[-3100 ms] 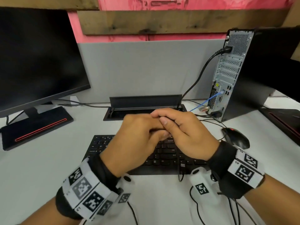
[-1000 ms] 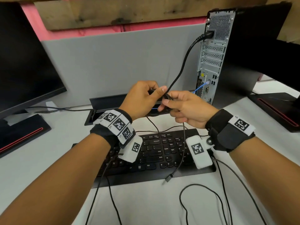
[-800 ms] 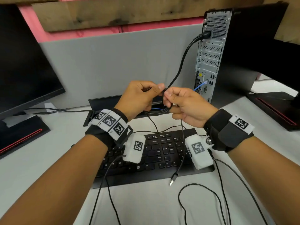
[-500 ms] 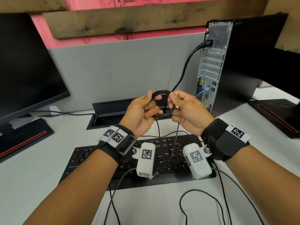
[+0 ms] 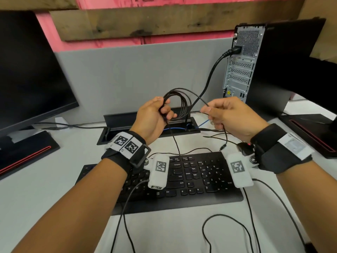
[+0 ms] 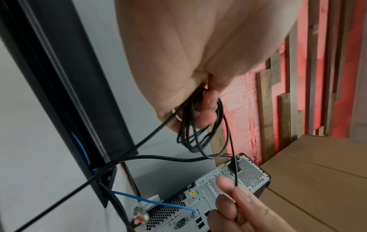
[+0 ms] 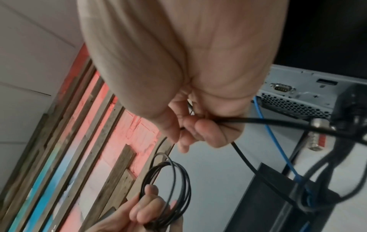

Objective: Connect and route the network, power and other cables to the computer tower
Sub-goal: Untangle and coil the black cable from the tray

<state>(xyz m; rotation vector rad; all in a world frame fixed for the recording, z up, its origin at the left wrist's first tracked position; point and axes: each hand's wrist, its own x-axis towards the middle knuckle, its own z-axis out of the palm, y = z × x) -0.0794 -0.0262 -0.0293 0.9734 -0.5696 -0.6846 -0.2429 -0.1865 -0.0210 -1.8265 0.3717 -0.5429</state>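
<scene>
My left hand (image 5: 164, 110) grips a coil of thin black cable (image 5: 179, 102) above the desk, its fingers (image 6: 208, 109) curled through the loops. My right hand (image 5: 209, 112) pinches one strand drawn out of that coil; the strand's plug end (image 5: 222, 147) hangs below it over the keyboard. In the right wrist view the coil (image 7: 168, 180) sits under my right fingers (image 7: 198, 130). The computer tower (image 5: 242, 73) stands at the back right, rear panel facing me. A thick black power cable (image 5: 212, 70) is plugged in near its top, and a blue network cable (image 6: 158, 202) lower down.
A black keyboard (image 5: 191, 179) lies under my wrists, a mouse (image 5: 243, 148) at its right. An open cable hatch (image 5: 116, 132) sits in the desk behind the hands. A monitor (image 5: 27, 70) stands left, another monitor base (image 5: 310, 132) right. Loose wrist-camera leads (image 5: 228, 218) trail near the front edge.
My hands have moved apart. The right hand has pulled a strand out of the coil to the right, the loops have spread wider, and the plug end has swung right.
</scene>
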